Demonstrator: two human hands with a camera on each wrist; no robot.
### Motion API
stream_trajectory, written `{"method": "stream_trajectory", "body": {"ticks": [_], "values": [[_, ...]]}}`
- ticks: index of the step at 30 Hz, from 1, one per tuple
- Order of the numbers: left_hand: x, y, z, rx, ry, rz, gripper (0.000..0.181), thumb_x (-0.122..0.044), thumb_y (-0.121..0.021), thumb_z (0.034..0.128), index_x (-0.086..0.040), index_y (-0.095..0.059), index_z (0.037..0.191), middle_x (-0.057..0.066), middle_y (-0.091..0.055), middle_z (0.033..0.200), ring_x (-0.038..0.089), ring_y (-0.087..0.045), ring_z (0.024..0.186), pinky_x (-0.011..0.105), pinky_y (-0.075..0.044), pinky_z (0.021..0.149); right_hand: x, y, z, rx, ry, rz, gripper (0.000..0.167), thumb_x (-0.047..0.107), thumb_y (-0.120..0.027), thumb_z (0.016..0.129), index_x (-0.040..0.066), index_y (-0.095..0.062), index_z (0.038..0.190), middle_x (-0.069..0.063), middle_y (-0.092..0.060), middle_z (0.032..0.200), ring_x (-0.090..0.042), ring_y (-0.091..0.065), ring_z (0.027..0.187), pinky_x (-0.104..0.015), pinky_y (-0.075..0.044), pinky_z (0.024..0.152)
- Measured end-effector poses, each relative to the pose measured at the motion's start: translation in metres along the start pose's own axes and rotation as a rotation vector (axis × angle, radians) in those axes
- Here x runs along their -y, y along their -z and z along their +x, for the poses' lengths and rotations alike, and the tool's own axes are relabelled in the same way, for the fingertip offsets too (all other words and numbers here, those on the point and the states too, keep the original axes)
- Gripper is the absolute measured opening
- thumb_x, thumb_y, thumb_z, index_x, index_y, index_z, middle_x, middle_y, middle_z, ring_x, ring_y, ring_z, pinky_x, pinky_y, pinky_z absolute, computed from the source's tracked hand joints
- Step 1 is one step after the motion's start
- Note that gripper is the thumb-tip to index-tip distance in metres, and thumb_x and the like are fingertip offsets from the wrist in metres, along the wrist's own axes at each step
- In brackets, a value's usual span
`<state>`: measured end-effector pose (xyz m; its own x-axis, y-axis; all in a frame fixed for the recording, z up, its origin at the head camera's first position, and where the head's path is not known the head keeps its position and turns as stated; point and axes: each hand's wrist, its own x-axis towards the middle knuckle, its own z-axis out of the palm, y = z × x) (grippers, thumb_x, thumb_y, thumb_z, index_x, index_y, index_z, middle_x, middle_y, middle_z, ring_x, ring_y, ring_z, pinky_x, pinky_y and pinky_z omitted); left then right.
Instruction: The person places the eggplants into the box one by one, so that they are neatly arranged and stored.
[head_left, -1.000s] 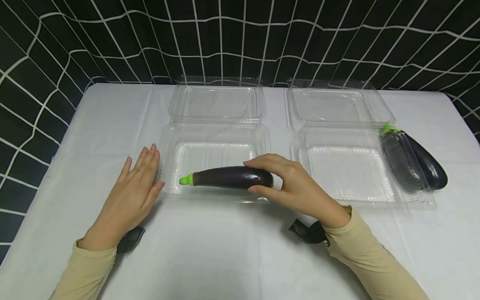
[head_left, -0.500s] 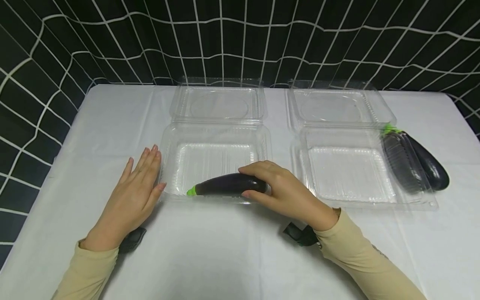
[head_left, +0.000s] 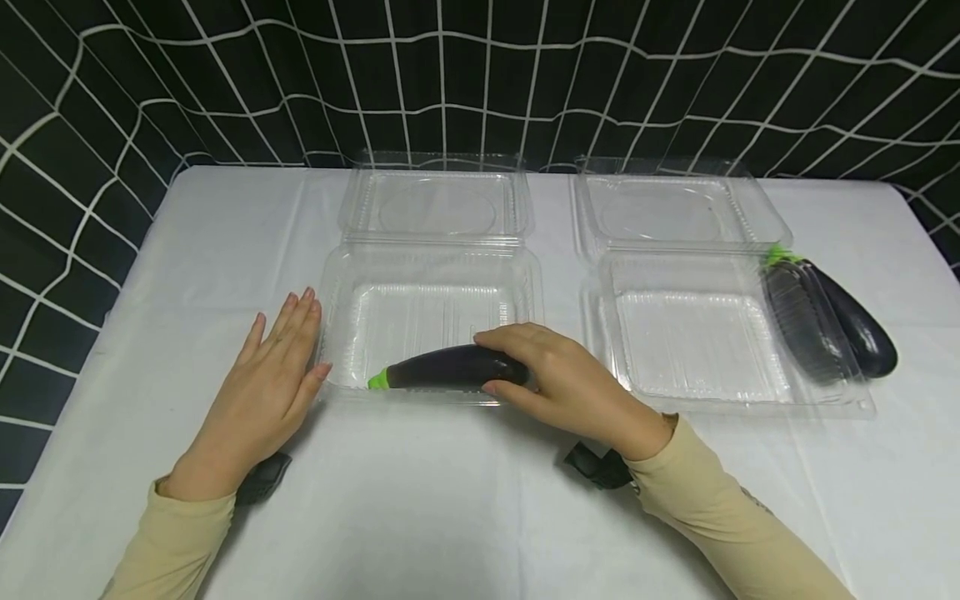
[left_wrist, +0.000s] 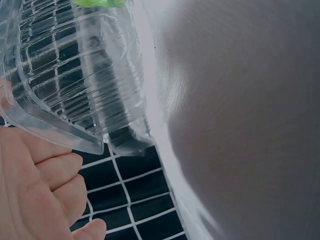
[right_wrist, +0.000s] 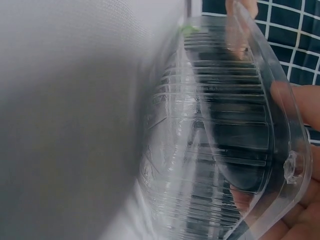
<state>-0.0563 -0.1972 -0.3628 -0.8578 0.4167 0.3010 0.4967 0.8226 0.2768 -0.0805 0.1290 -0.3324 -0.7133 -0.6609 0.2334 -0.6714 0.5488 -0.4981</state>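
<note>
White tabletop (head_left: 420, 500) bore L clear box (head_left: 408, 312) w/ lid (head_left: 435, 204) open, far side. L grip (head_left: 262, 400), straight-fingered & empty, lay at its left edge. R grip (head_left: 555, 367) curled round right end of eggplant (head_left: 435, 368), in box nr. near wall.

Eggplant (head_left: 448, 367): glossy, dark, green stem (head_left: 378, 380) pointing left | lying crosswise inside clear left container (head_left: 423, 310), near side | container: standing open

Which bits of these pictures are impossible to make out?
Head view: most of the held eggplant's blunt end, hidden by the right hand.
Head view: both sleeves, cut off by the bottom edge.
Left wrist view: the green stem, cut off by the top edge.
Right wrist view: the eggplant's exact outline, blurred by the ribbed wall of the clear container.
</note>
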Motion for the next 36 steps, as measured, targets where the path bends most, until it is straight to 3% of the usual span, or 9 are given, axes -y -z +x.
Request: {"method": "stream_trajectory", "body": {"ticks": [25, 36], "values": [[0.001, 0.002, -0.001, 0.013, 0.011, -0.003, 0.066, -0.042, -0.025, 0.1032, 0.007, -0.022, 0.146, 0.019, -0.023, 0.152, 0.029, -0.016, 0.142, 0.047, -0.008, 0.114, -0.001, 0.004, 0.0, 0.004, 0.001, 0.091, 0.045, 0.018, -0.071, 0.085, 0.002, -0.058, 0.125, -0.008, -0.06, 0.124, -0.025, -0.051, 0.121, -0.038, -0.038, 0.103], [0.002, -0.002, -0.001, 0.007, 0.002, 0.004, 0.065, -0.042, -0.025, 0.1034, 0.008, -0.022, 0.145, 0.019, -0.022, 0.152, 0.027, -0.014, 0.143, 0.048, -0.007, 0.114, -0.001, 0.02, -0.004, -0.121, 0.001, 0.119, 0.042, 0.011, -0.074, 0.082, 0.001, -0.062, 0.121, -0.008, -0.063, 0.119, -0.022, -0.057, 0.114, -0.037, -0.044, 0.096]]}}
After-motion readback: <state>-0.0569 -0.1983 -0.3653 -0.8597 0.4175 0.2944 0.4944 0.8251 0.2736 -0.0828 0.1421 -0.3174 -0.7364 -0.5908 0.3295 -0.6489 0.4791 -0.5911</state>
